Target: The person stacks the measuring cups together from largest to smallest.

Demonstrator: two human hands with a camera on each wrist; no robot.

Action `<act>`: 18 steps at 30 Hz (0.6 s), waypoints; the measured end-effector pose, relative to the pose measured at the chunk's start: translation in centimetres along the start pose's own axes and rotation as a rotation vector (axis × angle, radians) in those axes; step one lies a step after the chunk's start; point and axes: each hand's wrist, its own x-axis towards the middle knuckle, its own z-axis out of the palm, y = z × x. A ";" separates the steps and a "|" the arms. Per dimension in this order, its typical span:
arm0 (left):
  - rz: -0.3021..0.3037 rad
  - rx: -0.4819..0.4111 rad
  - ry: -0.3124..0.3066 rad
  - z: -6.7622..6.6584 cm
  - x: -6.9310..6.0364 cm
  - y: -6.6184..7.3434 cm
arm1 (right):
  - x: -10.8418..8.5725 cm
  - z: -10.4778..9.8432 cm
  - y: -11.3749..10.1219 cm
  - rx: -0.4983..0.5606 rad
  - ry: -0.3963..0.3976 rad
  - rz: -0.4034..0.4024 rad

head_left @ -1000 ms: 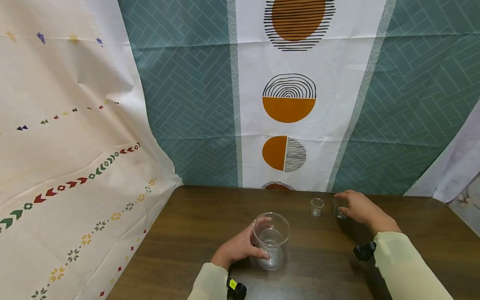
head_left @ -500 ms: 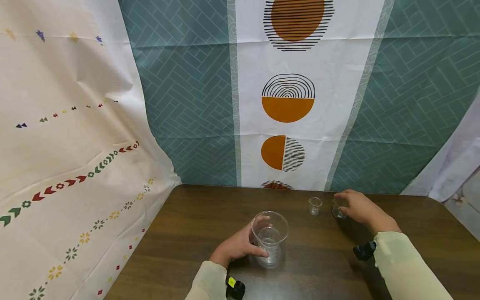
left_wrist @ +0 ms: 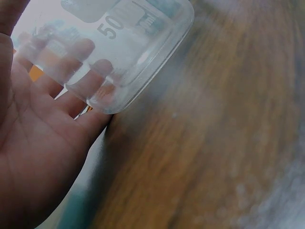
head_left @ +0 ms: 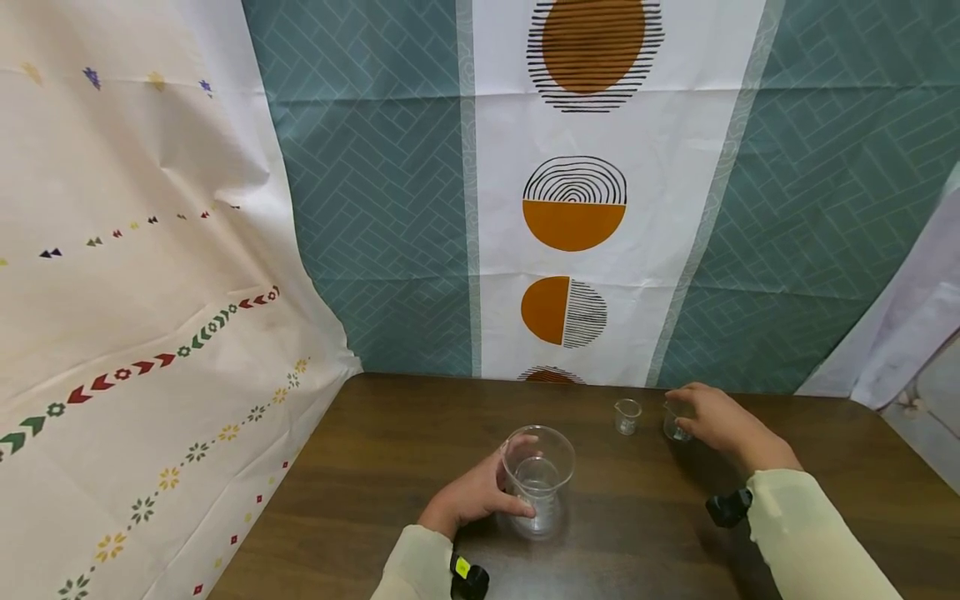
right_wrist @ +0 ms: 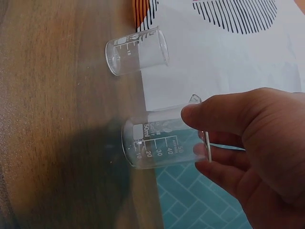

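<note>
My left hand [head_left: 476,497] holds a large clear glass beaker [head_left: 555,467] at the middle of the table, its thumb in front and the other fingers behind. In the left wrist view, those fingers show through the beaker wall [left_wrist: 138,28]. What looks like a smaller glass vessel sits inside it. At the far right, my right hand [head_left: 723,423] pinches a 50 ml beaker [right_wrist: 159,143] by its rim, thumb on one side and fingers on the other. Just left of that stands a smaller beaker [head_left: 627,418], upright and untouched.
All the glassware is on a dark brown wooden table [head_left: 390,467]. A teal and white patterned cloth [head_left: 397,250] hangs along its back edge. A cream cloth with coloured motifs [head_left: 187,292] drapes at the left, and a pale cloth [head_left: 892,333] hangs at the right.
The head view has shifted slightly. Both hands keep their grip on the same beakers, with no clear movement of hands or glassware.
</note>
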 end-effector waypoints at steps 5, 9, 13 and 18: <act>0.006 -0.030 -0.002 0.1 0.0 0.0 | -0.1 -0.1 -0.2 -0.007 0.017 -0.009; 0.018 -0.038 -0.004 0.1 0.1 0.0 | -0.2 -0.2 -0.4 -0.015 0.019 -0.014; 0.021 -0.031 -0.005 0.1 0.0 0.1 | -0.3 -0.3 -0.7 -0.015 0.013 -0.017; 0.022 -0.038 0.002 0.1 0.0 0.1 | -0.3 -0.6 -1.0 -0.025 0.016 -0.030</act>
